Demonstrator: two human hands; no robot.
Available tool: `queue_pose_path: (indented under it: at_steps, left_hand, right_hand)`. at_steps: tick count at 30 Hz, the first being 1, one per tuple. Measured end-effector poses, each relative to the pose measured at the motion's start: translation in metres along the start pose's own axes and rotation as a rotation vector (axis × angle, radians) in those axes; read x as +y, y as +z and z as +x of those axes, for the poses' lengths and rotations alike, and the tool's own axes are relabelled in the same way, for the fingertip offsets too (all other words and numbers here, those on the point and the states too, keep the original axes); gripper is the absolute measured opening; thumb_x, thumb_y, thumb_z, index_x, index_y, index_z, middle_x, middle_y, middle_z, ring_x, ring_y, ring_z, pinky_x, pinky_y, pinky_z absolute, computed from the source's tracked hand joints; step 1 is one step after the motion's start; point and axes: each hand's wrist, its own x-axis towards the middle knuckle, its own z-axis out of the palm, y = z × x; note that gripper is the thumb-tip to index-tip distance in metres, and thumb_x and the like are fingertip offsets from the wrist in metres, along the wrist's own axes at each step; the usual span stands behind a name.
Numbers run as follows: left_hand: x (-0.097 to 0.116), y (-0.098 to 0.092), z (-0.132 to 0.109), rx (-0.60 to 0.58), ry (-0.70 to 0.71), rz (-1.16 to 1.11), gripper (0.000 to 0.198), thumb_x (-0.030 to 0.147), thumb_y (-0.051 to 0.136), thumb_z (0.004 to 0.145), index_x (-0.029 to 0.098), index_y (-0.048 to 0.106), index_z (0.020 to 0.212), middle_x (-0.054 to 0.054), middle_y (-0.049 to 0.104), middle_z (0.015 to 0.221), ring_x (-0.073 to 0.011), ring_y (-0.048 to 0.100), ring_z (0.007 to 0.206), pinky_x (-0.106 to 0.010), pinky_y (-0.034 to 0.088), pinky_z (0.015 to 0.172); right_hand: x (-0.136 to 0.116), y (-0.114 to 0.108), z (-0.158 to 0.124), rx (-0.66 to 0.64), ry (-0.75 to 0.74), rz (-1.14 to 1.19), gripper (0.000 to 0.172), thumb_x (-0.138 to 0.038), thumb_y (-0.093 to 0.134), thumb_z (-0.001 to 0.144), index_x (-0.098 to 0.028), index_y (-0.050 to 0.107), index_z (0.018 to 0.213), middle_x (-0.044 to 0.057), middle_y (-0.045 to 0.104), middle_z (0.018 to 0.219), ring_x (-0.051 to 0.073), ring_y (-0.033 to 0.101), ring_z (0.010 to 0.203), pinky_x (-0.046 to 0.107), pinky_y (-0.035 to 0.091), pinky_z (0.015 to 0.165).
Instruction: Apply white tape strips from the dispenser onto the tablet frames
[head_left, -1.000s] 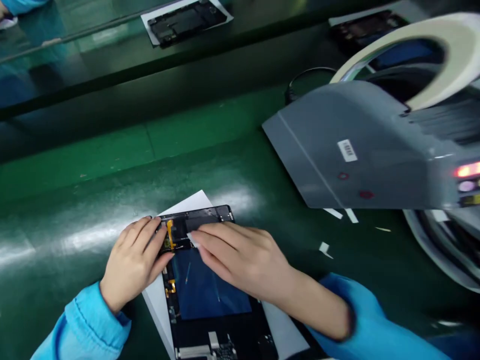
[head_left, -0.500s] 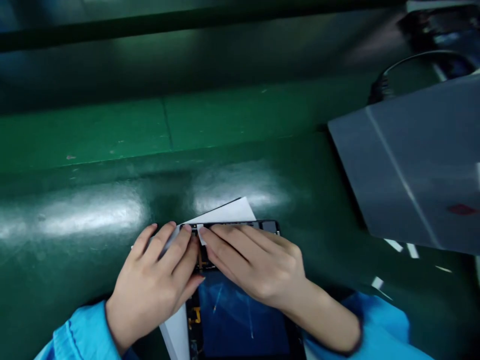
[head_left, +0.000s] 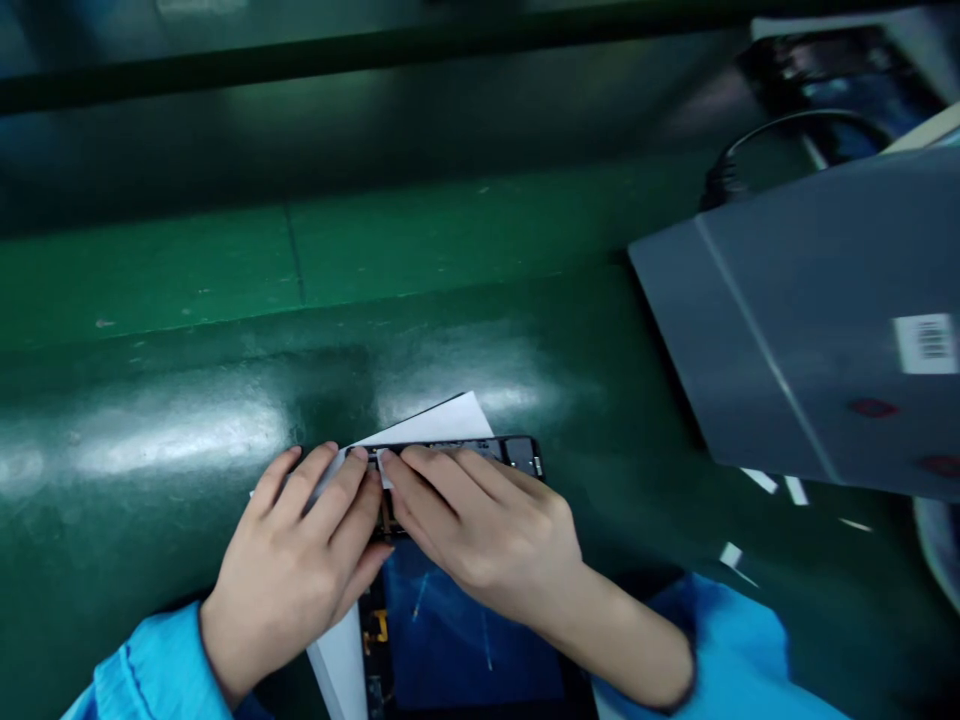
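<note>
Closer together now, left hand (head_left: 296,565) grips a black tablet frame (head_left: 517,453), right hand (head_left: 484,540) pinches a white strip (head_left: 385,468).

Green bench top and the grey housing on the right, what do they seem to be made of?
The green bench top looks like a smooth rubber or vinyl covering, glossy, as light glares off it in pale streaks. The grey housing seems to be plastic or painted metal, with a satin sheen and a sharp crease; the look can't settle which.
</note>
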Motion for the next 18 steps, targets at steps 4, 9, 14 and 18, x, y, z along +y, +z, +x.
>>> queue_pose_path:
  at_steps: [4, 9, 14, 18]
  left_hand:
    - [0.000, -0.001, 0.000, 0.002, 0.011, 0.001, 0.036, 0.034, 0.042, 0.098, 0.013, 0.063, 0.118, -0.009, 0.065, 0.124, -0.0299, 0.056, 0.116, -0.048, 0.043, 0.100]
    - [-0.001, -0.003, 0.001, -0.001, 0.006, 0.004, 0.036, 0.035, 0.045, 0.097, 0.014, 0.063, 0.119, -0.010, 0.065, 0.125, -0.0284, 0.056, 0.117, -0.047, 0.045, 0.101]
    - [-0.003, -0.004, 0.001, 0.002, 0.023, 0.004, 0.041, 0.035, 0.046, 0.096, 0.010, 0.057, 0.126, -0.012, 0.064, 0.126, -0.0300, 0.055, 0.117, -0.048, 0.046, 0.099]
    - [-0.002, -0.005, 0.000, -0.038, 0.028, 0.066, 0.039, 0.033, 0.046, 0.095, 0.015, 0.057, 0.129, -0.013, 0.062, 0.126, -0.0322, 0.053, 0.118, -0.050, 0.044, 0.099]
  right_hand:
    - [-0.005, -0.001, 0.003, -0.026, 0.036, -0.027, 0.021, -0.011, 0.056, 0.086, -0.007, 0.070, 0.101, 0.007, 0.070, 0.086, 0.017, 0.056, 0.070, 0.029, 0.043, 0.057]
    - [-0.011, -0.007, 0.009, -0.125, 0.040, -0.069, 0.028, -0.006, 0.046, 0.086, -0.005, 0.070, 0.101, 0.008, 0.065, 0.079, 0.016, 0.052, 0.065, 0.029, 0.043, 0.052]
    - [-0.015, -0.009, 0.010, -0.207, 0.003, -0.103, 0.031, -0.004, 0.048, 0.080, -0.002, 0.069, 0.102, 0.012, 0.066, 0.089, 0.020, 0.055, 0.071, 0.032, 0.048, 0.057]
    - [-0.015, -0.023, -0.015, -0.192, 0.021, 0.095, 0.031, -0.016, 0.050, 0.088, -0.009, 0.066, 0.113, 0.010, 0.066, 0.115, 0.025, 0.059, 0.096, 0.041, 0.051, 0.085]
